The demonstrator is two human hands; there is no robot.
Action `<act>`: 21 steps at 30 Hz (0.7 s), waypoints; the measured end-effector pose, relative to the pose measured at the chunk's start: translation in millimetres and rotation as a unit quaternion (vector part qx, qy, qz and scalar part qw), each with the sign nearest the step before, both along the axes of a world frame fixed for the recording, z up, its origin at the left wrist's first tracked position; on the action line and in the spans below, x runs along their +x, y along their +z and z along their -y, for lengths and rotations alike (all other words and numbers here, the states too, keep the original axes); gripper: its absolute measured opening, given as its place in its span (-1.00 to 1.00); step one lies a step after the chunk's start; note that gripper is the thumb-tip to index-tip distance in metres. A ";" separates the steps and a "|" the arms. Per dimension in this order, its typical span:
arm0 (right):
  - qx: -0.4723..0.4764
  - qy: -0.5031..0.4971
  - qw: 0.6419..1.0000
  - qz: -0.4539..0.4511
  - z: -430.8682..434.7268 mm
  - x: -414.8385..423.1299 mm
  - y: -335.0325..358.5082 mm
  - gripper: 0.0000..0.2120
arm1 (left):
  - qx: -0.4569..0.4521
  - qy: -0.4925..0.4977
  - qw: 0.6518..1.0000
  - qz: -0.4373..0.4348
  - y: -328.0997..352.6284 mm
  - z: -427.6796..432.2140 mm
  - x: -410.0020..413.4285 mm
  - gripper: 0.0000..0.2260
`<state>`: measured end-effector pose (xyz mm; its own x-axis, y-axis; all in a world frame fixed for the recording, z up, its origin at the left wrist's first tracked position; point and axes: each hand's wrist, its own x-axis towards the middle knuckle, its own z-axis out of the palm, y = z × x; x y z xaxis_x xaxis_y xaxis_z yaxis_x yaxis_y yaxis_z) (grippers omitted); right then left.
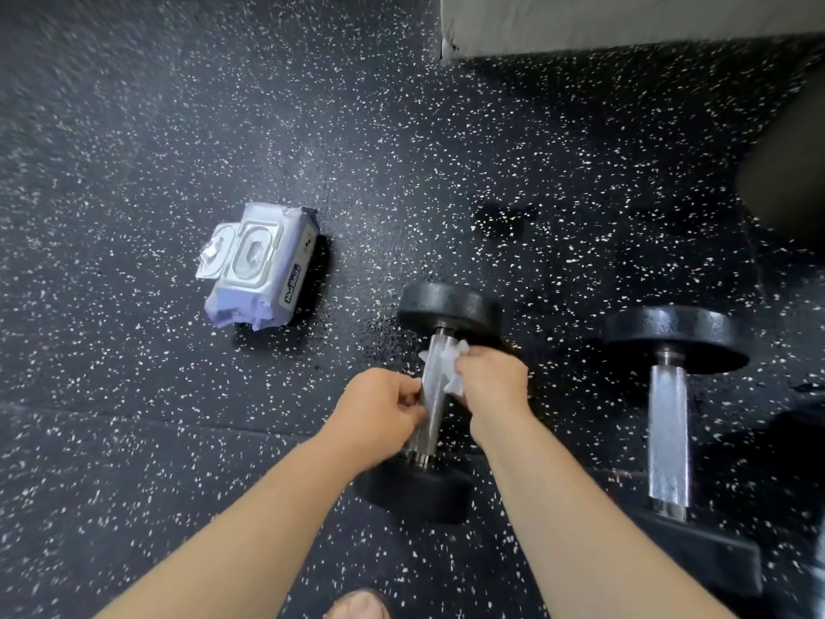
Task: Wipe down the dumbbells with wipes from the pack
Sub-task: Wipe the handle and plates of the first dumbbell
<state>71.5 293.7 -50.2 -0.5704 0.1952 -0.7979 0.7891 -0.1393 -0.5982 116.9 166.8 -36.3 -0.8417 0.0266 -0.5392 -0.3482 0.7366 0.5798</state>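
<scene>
The light is bright and even, falling from above and from the side of the left hand (379, 408): the wipe pack (263, 265), well beyond that hand, throws a dark shadow toward the hands, and the dumbbell (446, 306) head past the right hand (491, 382) shades the floor (558, 194) likewise. Its chrome handle glints, as does the second dumbbell (668, 422) out past the right hand. The wipe (448, 364) in the right hand is washed out white. The speckled floor is sharp near the hands, smeared far beyond the left hand, and straight lines bow toward the edges
</scene>
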 end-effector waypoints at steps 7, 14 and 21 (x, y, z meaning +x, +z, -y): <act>-0.010 0.166 0.985 0.043 -7.4 55.5 11.8 -0.92 | 0.004 0.011 1.000 -0.004 -0.6 -0.1 -1.2 -0.80; -0.110 -0.023 0.992 0.064 -5.7 -19.3 -26.0 -0.80 | -0.019 -0.004 1.000 0.012 2.9 -2.1 -1.9 -0.80; -0.120 0.166 0.978 0.033 -12.8 42.2 -14.4 -0.66 | -0.056 -0.005 0.998 -0.015 -1.2 -3.4 -1.2 -0.89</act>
